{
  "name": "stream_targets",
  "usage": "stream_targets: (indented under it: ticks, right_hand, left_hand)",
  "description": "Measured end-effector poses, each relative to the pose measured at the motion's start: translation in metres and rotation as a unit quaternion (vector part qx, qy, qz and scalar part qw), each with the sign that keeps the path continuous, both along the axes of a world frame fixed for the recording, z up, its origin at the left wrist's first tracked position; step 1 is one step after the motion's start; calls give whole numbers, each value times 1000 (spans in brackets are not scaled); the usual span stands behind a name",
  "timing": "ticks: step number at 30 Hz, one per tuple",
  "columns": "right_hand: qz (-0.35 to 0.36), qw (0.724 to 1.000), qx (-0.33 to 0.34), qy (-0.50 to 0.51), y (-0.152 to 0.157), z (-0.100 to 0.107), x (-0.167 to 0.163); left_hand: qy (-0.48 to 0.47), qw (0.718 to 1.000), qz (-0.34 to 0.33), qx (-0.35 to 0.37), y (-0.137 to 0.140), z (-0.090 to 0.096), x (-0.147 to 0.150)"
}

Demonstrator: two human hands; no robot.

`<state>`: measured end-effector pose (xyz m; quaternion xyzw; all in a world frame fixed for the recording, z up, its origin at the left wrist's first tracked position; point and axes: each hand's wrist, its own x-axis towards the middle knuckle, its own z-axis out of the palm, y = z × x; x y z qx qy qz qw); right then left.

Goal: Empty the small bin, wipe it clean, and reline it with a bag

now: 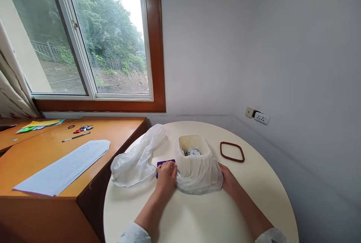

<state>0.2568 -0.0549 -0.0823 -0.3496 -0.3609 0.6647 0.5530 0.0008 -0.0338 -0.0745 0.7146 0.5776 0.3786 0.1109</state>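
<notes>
A small cream bin [190, 138] stands upright on the round table, with crumpled waste [193, 151] inside it. A thin white plastic bag [200, 177] hangs bunched around the bin's outer wall. At the bag's left side, my left hand [167, 171] has its fingers bent and closed on the plastic. Partly behind that hand lies a flat purple object [161, 163], whose kind I cannot make out. My right hand [228, 177] grips the bag's right side, its fingertips partly hidden by the plastic.
Another crumpled white plastic bag [138, 160] lies on the round table [197, 220] at left. A brown rounded rectangular ring [243, 156] lies at right. The wooden desk [121, 126] holds papers [67, 166], a pen [76, 137] and keys [84, 128]. Walls and a window enclose the back.
</notes>
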Motion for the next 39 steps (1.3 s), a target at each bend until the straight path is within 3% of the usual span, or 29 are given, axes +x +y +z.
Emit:
stream_targets:
  ticks: [6, 10, 15, 23, 30, 35, 39]
  right_hand:
    - [-2, 1000, -15, -20, -21, 1, -7]
    - [-20, 999, -30, -12, -24, 3, -5]
    - [-86, 995, -56, 1, -11, 18, 0]
    - [-148, 986, -70, 32, 35, 50, 14]
    - [-148, 988, 11, 46, 35, 86, 31]
    - [-129, 989, 67, -30, 17, 102, 54]
    - [-100, 986, 82, -105, -7, 113, 79]
  left_hand:
    - [-61, 998, -12, -12, -19, 5, 10]
    - [-130, 991, -26, -28, -18, 12, 12]
    - [-221, 972, -15, -75, 9, 27, 6]
    - [-305, 950, -30, -66, 53, 77, -1]
    - [-303, 947, -86, -66, 54, 110, -14]
    - [-271, 951, -108, -97, 35, 135, -35]
    - [-143, 953, -183, -196, 9, 162, -62]
